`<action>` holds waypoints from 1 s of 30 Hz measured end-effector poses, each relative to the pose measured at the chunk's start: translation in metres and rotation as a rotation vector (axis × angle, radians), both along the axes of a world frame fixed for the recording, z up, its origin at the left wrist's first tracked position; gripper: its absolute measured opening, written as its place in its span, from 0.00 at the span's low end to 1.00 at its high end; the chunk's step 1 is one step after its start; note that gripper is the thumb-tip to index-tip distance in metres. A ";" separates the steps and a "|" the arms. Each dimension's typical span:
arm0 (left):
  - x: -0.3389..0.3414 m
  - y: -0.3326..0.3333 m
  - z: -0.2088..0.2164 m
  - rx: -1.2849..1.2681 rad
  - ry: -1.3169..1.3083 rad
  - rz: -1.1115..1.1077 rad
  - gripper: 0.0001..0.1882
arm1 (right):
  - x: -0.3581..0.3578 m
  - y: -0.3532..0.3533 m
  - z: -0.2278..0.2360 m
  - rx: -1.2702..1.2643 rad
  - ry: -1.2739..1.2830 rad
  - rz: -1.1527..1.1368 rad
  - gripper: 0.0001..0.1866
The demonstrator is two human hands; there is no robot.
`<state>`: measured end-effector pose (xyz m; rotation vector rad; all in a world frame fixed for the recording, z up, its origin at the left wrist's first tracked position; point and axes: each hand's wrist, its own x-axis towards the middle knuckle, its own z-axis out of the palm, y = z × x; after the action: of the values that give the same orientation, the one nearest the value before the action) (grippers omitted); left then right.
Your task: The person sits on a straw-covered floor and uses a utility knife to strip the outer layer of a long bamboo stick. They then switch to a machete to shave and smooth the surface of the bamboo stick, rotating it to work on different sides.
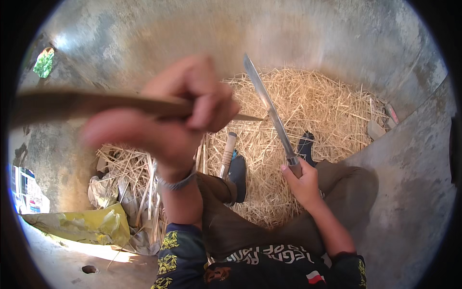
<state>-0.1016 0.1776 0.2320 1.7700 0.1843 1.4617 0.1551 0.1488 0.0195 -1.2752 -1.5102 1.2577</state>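
Observation:
My left hand [192, 103] is raised close to the camera, its fingers closed around a long brown strip of wood or bamboo [72, 105]. The strip runs sideways, broad at the left and tapering to a thin tip right of the fist; the hand and the broad end are slightly blurred. Lower down on the right, my right hand [303, 185] grips the dark handle of a machete [272, 111]. Its long bare blade points up and away, apart from the strip's tip. Pale straw-like shavings [308, 106] lie beneath both.
My feet in dark socks [237, 178] rest among the shavings. Beside one stands a pale tool handle [229, 148]. Crumpled yellow sheeting [91, 224] lies at the lower left. Grey concrete walls [298, 33] close in the far side and right.

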 end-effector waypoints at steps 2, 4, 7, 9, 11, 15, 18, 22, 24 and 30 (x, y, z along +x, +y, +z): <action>0.014 0.014 -0.018 -0.051 -0.044 0.139 0.45 | 0.001 -0.001 -0.002 -0.028 0.027 -0.007 0.11; 0.016 0.025 -0.021 0.002 -0.211 0.206 0.45 | 0.001 -0.003 -0.001 -0.018 0.021 -0.010 0.11; 0.021 0.023 -0.014 -0.028 -0.384 0.530 0.41 | 0.000 -0.008 0.004 0.048 -0.030 -0.028 0.11; 0.016 0.024 -0.015 -0.042 -0.416 0.613 0.40 | -0.002 -0.013 -0.001 0.092 -0.053 -0.038 0.11; 0.007 0.027 -0.021 -0.069 -0.435 0.614 0.40 | -0.007 -0.016 0.000 0.123 -0.075 -0.017 0.11; 0.002 0.024 -0.024 -0.080 -0.414 0.644 0.39 | -0.009 -0.014 -0.013 0.066 -0.184 0.076 0.12; 0.002 0.027 -0.030 -0.092 -0.401 0.673 0.40 | -0.010 -0.016 -0.021 -0.029 -0.122 0.026 0.12; 0.012 0.030 -0.026 -0.082 -0.427 0.808 0.40 | -0.015 -0.018 -0.013 -0.033 0.036 -0.035 0.11; 0.014 0.030 -0.027 -0.091 -0.430 0.824 0.41 | -0.015 -0.019 -0.010 -0.144 0.137 -0.017 0.11; 0.015 0.029 -0.030 -0.123 -0.408 0.732 0.41 | -0.007 -0.015 -0.010 -0.157 0.012 0.134 0.10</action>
<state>-0.0870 0.2064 0.2022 1.3127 0.7464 2.2315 0.1477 0.1341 0.0099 -1.2807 -1.5342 1.4934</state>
